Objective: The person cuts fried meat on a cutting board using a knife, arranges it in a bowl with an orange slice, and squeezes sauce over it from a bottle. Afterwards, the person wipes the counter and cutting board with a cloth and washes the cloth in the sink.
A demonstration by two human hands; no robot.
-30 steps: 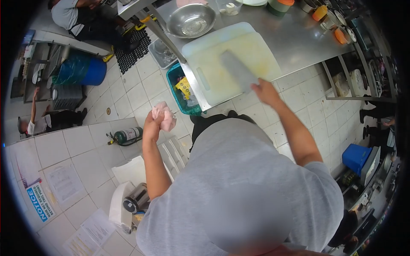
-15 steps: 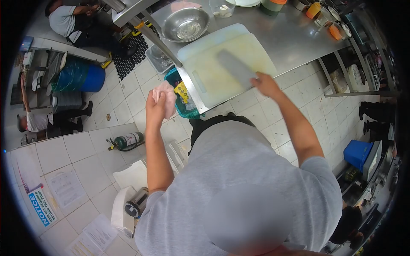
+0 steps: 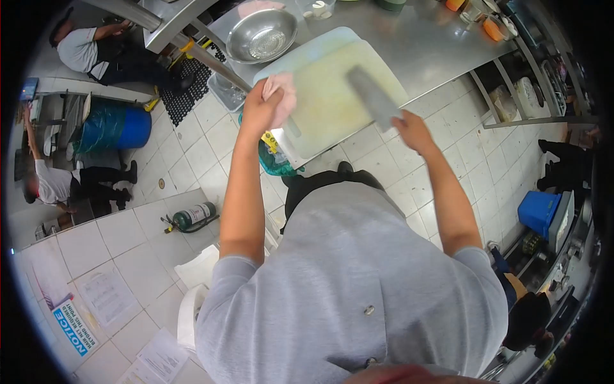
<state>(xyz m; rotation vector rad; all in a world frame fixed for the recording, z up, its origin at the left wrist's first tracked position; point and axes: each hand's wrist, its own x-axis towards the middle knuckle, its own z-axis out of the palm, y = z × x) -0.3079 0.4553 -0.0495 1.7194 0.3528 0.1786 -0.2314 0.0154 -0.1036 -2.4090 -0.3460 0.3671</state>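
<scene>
Pink cloth (image 3: 285,99) pinched in left grip (image 3: 261,112); grey cleaver (image 3: 372,97) clenched in right grip (image 3: 414,132), jutting over cutting board (image 3: 326,112).

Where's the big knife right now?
In the head view, the knife is right of centre near the top, held in the person's right hand, its blade across the right part of the cutting board.

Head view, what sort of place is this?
Probably a commercial kitchen: there's a knife, a board, a bowl and a sign saying hair nets are required.
</scene>
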